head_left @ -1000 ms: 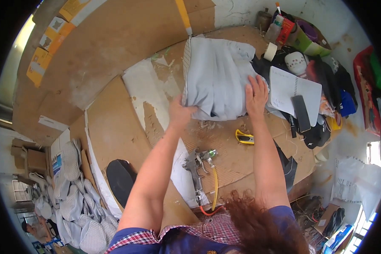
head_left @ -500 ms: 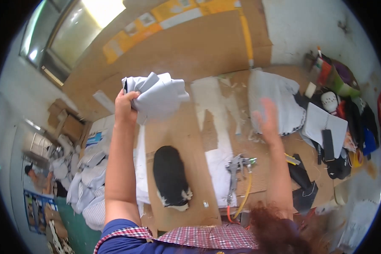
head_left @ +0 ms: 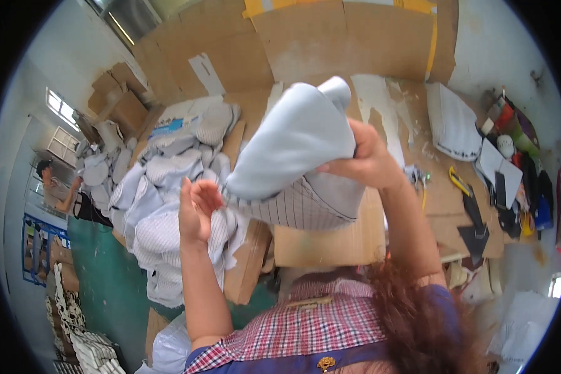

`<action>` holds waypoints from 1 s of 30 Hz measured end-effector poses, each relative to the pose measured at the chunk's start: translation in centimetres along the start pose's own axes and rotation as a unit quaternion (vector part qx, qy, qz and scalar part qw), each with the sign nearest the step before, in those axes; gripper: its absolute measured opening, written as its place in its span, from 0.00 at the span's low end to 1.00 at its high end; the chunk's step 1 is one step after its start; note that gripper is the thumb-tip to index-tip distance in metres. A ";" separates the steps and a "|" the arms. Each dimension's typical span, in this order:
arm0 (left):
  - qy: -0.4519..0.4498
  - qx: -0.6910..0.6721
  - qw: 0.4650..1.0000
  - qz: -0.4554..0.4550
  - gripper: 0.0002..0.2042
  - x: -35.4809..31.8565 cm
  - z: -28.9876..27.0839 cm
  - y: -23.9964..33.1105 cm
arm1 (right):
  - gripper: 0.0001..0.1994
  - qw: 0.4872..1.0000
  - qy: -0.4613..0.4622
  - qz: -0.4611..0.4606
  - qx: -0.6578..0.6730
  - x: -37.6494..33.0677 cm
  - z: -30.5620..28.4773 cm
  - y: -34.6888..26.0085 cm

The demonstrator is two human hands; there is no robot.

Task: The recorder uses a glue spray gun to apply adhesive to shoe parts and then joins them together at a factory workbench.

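- The cardboard-covered worktable (head_left: pixel 330 243) spans the middle of the view, its bare brown surface showing below the raised hands.
- A heap of pale fabric pieces (head_left: pixel 162 206) lies on the table's left side, spilling over its edge toward the green floor (head_left: pixel 106 287).
- The pale blue fabric piece (head_left: pixel 293 146) is held up in the air above the table, between the two hands, its lined, checked underside sagging below. It looks light and soft, padded rather than stiff, so it likely folds and droops wherever unsupported; a bunched edge or corner seems the surest place to hold it.
- A second folded pale piece (head_left: pixel 452 121) rests flat on the table at the far right, near a clutter of small tools.
- The right hand (head_left: pixel 364 159) is raised, arm bent upward, fingers closed tight on the piece's right edge.
- The left hand (head_left: pixel 196 209) is lifted with palm open, fingers spread, just beside the piece's lower left corner, gripping nothing.
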State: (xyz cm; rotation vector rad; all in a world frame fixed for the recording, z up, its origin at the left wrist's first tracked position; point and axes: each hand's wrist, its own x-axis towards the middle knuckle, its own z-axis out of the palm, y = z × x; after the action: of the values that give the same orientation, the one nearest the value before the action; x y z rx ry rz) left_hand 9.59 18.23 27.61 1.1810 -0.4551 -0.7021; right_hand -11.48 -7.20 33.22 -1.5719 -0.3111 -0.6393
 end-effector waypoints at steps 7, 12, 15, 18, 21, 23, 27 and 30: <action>-0.239 -0.299 0.922 -0.049 0.42 -8.1 3.6 -3.6 | 0.27 0.952 0.037 0.227 0.202 -3.6 10.3 1.9; -0.331 -0.182 0.915 -0.141 0.32 -7.3 2.4 -4.6 | 0.37 0.896 0.170 0.321 0.255 -13.6 7.8 6.6; -0.302 -0.118 0.936 -0.138 0.23 -3.7 2.7 -6.4 | 0.45 0.869 0.181 0.303 0.346 -16.1 7.6 7.2; -0.286 -0.054 0.944 -0.155 0.23 -1.9 0.4 -10.4 | 0.38 0.862 0.126 0.406 0.277 -14.8 8.4 7.8; -0.180 -0.197 0.930 -0.252 0.29 -2.3 -2.8 -14.9 | 0.39 0.870 0.158 0.333 0.326 -12.1 6.2 10.5; -0.229 -0.272 0.914 -0.195 0.24 -2.1 -1.2 -14.9 | 0.40 0.875 0.198 0.353 0.265 -8.9 2.8 9.9; -0.142 -0.231 0.953 -0.136 0.14 7.2 3.7 -14.7 | 0.32 0.871 0.291 0.283 0.276 -4.4 -3.7 11.1; -0.104 -0.217 0.960 -0.140 0.12 16.0 4.6 -15.1 | 0.26 0.874 0.291 0.251 0.297 0.2 -7.9 14.9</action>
State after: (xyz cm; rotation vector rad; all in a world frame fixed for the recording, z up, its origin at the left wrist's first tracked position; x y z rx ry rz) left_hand 13.96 0.69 14.28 0.7641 -0.2871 -1.1171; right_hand -4.75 -16.68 21.04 -0.7575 0.3317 -0.5069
